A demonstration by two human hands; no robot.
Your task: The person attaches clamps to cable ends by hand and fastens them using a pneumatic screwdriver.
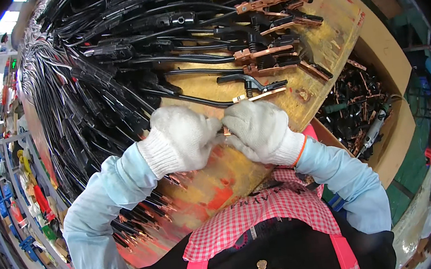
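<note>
White knit gloves cover both hands, which meet over the near side of the work table. My left hand (187, 136) is closed, fingers pinching at one end of a small copper-coloured metal piece (226, 131). From the other side my right hand (258, 130) closes on the same piece; most of it is hidden between the gloves. Just beyond the hands lies a black-handled welding clamp (252, 84) with a copper-coloured jaw and a cable. More copper-jawed clamps (270, 58) lie farther back, their black cables running left.
A thick bundle of black cables (91, 100) fills the table's left. Bare copper cable ends (138, 221) point toward me. The worn yellow table (325, 78) has red patches. At right, an open cardboard box (394, 63) holds many clamp parts (354, 104). Shelving and railings (3, 141) stand left.
</note>
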